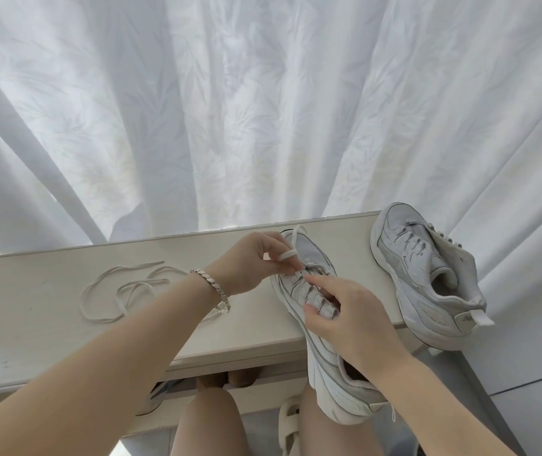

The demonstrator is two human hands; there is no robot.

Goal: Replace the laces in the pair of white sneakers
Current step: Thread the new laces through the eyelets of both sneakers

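Bare forearms come in from the bottom edge, the left one crossing a pale, matte table (49,324) with a faint wood grain. On the left of the tabletop a flat white loose lace (121,291) lies in slack, overlapping loops; whether that tangle is one lace or two is hard to tell. A bracelet (212,287) of small square metal links circles the left wrist. The left hand (250,258) pinches a folded loop of white threaded lace (287,255) between thumb and curled fingers, just above the toe end of the first sneaker (329,383). This chunky, thick-soled white shoe has its toe on the table and its heel out over the person's thigh. The right hand (352,320) grips it across the laced rows, fingers curled and thumb pressed against the upper, hiding much of the tongue. Well apart at the table's right end, the second sneaker (427,274) lies tipped on its side, collar gaping. Behind hangs a pleated white curtain (263,110) with a faint leaf pattern.
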